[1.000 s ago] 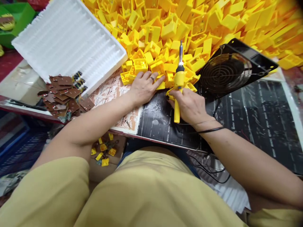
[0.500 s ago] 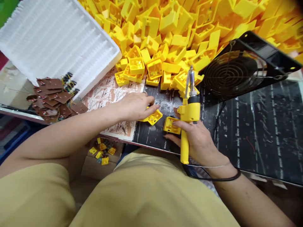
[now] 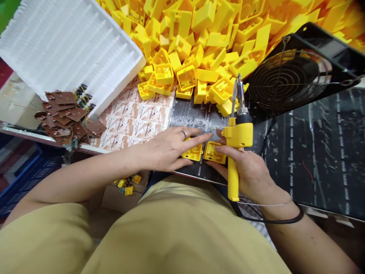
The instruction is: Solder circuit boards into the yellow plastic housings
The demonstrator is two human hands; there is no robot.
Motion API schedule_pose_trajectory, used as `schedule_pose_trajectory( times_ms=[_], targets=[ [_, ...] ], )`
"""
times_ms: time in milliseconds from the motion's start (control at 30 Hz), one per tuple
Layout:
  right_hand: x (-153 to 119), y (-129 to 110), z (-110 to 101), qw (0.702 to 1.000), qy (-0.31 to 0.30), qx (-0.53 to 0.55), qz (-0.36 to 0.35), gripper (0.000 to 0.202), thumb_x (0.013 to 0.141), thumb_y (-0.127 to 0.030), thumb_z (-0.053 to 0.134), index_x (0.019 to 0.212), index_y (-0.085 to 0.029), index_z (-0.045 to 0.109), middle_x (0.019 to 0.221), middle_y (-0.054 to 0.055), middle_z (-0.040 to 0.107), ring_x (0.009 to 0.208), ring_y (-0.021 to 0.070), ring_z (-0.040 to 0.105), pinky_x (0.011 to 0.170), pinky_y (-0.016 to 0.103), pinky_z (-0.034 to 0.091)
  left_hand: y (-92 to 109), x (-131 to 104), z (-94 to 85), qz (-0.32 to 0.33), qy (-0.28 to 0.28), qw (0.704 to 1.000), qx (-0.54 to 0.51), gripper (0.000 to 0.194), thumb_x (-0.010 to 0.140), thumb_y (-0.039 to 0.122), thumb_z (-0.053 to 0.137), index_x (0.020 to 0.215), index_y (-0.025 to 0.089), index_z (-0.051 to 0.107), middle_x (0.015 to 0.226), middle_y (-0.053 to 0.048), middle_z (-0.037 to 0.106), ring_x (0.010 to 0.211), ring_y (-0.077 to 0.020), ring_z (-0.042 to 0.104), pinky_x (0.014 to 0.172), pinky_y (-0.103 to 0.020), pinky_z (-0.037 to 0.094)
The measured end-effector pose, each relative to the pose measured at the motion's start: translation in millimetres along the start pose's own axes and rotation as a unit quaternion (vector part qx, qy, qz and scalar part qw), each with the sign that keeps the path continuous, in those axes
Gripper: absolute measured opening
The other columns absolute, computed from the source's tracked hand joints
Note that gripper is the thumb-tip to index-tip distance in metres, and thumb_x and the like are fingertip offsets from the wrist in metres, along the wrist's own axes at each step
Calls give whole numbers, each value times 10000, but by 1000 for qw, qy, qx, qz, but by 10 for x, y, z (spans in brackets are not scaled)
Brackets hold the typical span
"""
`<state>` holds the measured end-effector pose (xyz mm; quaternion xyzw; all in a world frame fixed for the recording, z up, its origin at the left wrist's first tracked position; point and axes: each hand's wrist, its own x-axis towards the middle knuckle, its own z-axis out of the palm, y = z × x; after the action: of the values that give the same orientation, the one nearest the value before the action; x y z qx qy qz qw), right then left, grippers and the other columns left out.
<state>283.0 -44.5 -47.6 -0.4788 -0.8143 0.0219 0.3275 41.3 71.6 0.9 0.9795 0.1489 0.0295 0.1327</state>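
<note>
My right hand (image 3: 252, 169) holds a yellow soldering gun (image 3: 241, 134), its metal tip pointing away from me. The thumb and fingers of that hand also rest about a small open yellow plastic case (image 3: 214, 153) on the table. My left hand (image 3: 168, 148), with a ring on one finger, has its thumb and fingers at opposite sides of a second yellow plastic case (image 3: 194, 152). Both cases lie open side up, nearly touching. Small parts sit inside them, too small to name.
A big heap of yellow cases (image 3: 208, 40) covers the back. A black fan (image 3: 285, 78) stands at right. To the left are a white foam tray (image 3: 71, 45) and a pile of brown circuit boards (image 3: 64, 114). A box below the table edge holds several yellow cases (image 3: 129, 190).
My left hand has brought its yellow case right and nearer me, beside the other one. A second yellow piece under that hand no longer shows. The soldering gun has shifted slightly right in view.
</note>
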Motion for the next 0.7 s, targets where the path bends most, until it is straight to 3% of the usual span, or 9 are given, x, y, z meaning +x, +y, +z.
schedule_pose_trajectory(
  times_ms=[100,233,367,433,500,567,633,700],
  targets=[
    [13,-6,-30,1000,-4,14,-7,453,902,-268,728,1281,-216,487,1082,87,696,1055,270,696,845,409,610,-69,-127,27,-11,42,998,-40,725,917,465,629,1509,116,400,1477,-242,509,1327,-333,532,1083,-473,461],
    [158,-63,74,998,0,51,-49,467,885,-328,746,1262,-213,495,1202,114,673,1255,297,599,1069,538,516,-114,-238,37,-76,52,991,-98,487,954,389,574,1361,122,560,1285,-179,671,1120,-256,669,971,-385,521],
    [267,-119,209,997,-12,35,-72,374,928,-255,686,1251,-211,502,1135,87,696,1073,228,685,922,390,590,-150,-267,-64,-200,28,957,-207,582,976,474,481,1427,106,485,1012,-98,756,827,-177,713,760,-272,543],
    [262,-118,225,997,-12,22,-67,356,934,-208,667,1250,-222,504,1066,67,707,984,213,704,825,346,602,-167,-297,-151,-248,-10,950,-191,560,1020,469,365,1463,138,456,955,-67,764,767,-167,714,737,-264,536],
    [234,-100,210,998,-8,13,-63,374,928,-211,675,1260,-225,503,1033,65,709,955,218,709,818,353,604,-173,-349,-229,-292,-57,951,-90,503,1032,439,324,1415,188,535,949,-62,768,806,-203,730,779,-309,543],
    [198,-73,187,998,-5,7,-69,402,915,-236,698,1268,-219,507,1046,82,709,993,245,707,909,420,594,-171,-420,-273,-327,-84,941,28,455,1025,396,342,1328,210,626,973,-80,766,883,-260,737,824,-379,550],
    [156,-43,179,998,-5,1,-66,421,889,-287,736,1251,-236,527,1119,95,704,1096,288,685,1014,507,554,-171,-496,-269,-319,-49,942,87,460,1022,367,352,1347,179,618,1122,-140,740,1028,-296,716,890,-428,547],
    [106,-8,198,999,-4,-2,-44,426,857,-344,768,1219,-271,556,1174,90,697,1162,332,658,1035,556,546,-183,-560,-222,-235,13,968,83,525,1016,408,412,1446,127,518,1399,-215,600,1275,-303,603,1019,-429,503]
  ],
)
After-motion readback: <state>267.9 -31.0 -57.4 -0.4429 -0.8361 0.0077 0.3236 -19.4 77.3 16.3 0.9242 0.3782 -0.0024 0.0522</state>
